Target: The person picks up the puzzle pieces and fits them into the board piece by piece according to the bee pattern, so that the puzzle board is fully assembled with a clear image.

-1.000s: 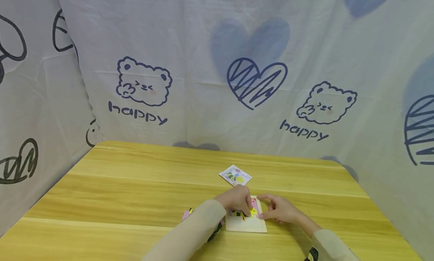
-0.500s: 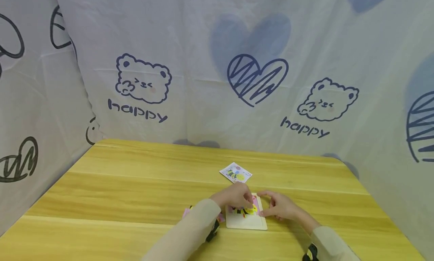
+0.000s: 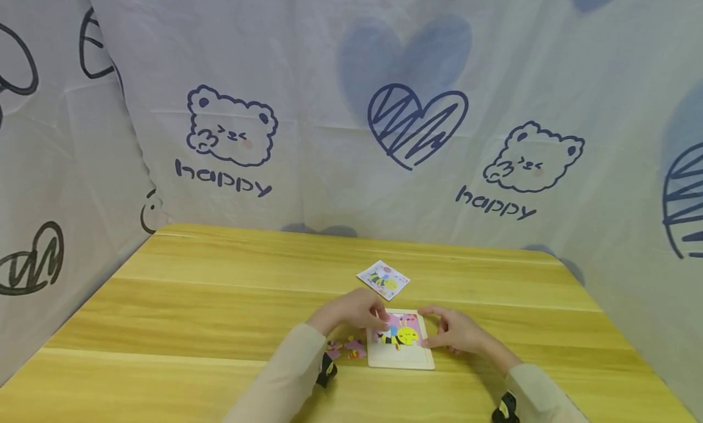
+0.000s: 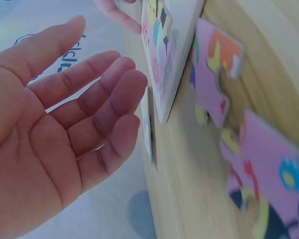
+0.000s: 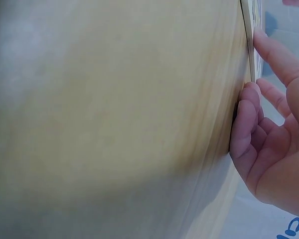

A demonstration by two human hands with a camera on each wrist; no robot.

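A jigsaw puzzle board (image 3: 401,359) with a pale frame lies on the table, a bee picture (image 3: 403,334) across its upper part. Over its upper left side hovers my left hand (image 3: 359,310), holding nothing; its palm and loosely bent fingers show in the left wrist view. At the board's right edge my right hand (image 3: 458,332) grips the frame, thumb on the rim and index finger near the far corner. Its other fingers curl beside the edge in the right wrist view. Loose pink puzzle pieces (image 4: 212,69) lie left of the board, partly hidden by the left arm in the head view.
A small bee picture card (image 3: 383,280) lies just behind the board. The wooden table (image 3: 219,301) reaches back to a white printed cloth (image 3: 324,136) hanging behind it. Both forearms come in from the front edge.
My left hand has drawn back leftward from the bee's yellow head, uncovering more of the picture and the loose pieces. My right hand stays at the board's edge.
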